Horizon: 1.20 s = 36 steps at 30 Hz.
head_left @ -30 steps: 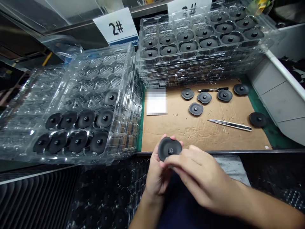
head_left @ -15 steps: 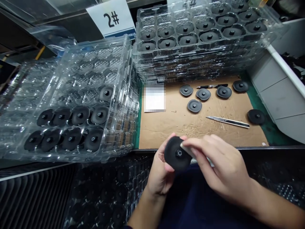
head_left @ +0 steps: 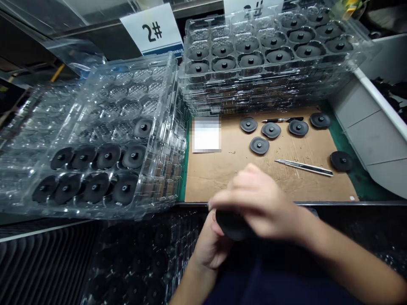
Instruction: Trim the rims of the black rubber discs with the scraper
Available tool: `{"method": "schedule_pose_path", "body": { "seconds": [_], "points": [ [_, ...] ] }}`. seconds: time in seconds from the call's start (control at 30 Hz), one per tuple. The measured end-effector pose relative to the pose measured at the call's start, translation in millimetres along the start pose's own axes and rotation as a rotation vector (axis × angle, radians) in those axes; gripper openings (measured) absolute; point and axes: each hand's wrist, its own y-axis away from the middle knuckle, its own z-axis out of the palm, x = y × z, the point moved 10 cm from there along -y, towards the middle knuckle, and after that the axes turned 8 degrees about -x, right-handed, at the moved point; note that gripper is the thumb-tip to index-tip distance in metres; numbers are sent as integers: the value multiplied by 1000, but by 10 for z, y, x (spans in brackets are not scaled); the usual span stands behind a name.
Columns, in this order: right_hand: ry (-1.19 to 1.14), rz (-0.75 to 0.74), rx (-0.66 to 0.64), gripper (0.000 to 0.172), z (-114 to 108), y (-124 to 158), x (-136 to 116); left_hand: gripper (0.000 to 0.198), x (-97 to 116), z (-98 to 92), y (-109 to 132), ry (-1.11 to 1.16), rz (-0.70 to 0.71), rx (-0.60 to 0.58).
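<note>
My left hand (head_left: pixel 211 245) grips a round black rubber-like disc (head_left: pixel 233 226) at its left edge, just in front of my body. My right hand (head_left: pixel 260 201) is closed and lies across the top of the disc, hiding its centre stud. Motion smears its fingers. A bit of a white cloth-like piece (head_left: pixel 210 207) shows at its fingertips; the rest is covered. Similar loose discs (head_left: pixel 259 145) with centre studs lie beyond my hands on a cardboard sheet (head_left: pixel 216 178).
At the left stands a stack of clear plastic trays (head_left: pixel 159 161), partly filled with discs. Another tray stack (head_left: pixel 216 91) is at the back. On the cardboard lie a slim cutter knife (head_left: pixel 303 167), a pen (head_left: pixel 282 120) and a white paper (head_left: pixel 206 137). A white panel (head_left: pixel 365 123) borders the right.
My right hand has swept left across the disc, from its right edge to over its top, covering the stud. The disc sits lower and tilts away. My left hand keeps its hold.
</note>
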Motion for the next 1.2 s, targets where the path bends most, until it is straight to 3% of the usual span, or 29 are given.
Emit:
{"method": "schedule_pose_path", "body": {
  "seconds": [0.13,0.2,0.27,0.43,0.6,0.67,0.77,0.83,0.9,1.03,1.2],
  "points": [
    [-20,337,61,23,69,90,973,66,-79,125,26,259,-72,-148],
    [29,381,40,22,245,189,1276,66,-79,147,35,365,-76,-171],
    [65,410,67,23,399,335,1415,64,-87,146,35,418,-79,-176],
    [35,505,192,29,516,750,1262,57,-132,162,24,519,-121,-228],
    [-75,525,139,25,545,935,1082,63,-153,114,-2,463,-153,-194],
    [-96,547,145,25,535,992,1092,62,-78,64,-24,311,-71,-169],
    [-109,581,177,24,510,1061,1115,62,274,-23,0,-240,260,-74],
    [-115,594,198,23,486,1088,1102,86,489,68,83,-660,472,-40],
    [-121,603,222,22,439,1107,1065,103,558,205,135,-937,576,-69],
    [-129,624,293,19,253,1161,938,110,548,345,149,-1145,593,-121],
    [-304,562,355,19,25,1161,715,112,523,408,156,-1117,567,-130]
  ]
}}
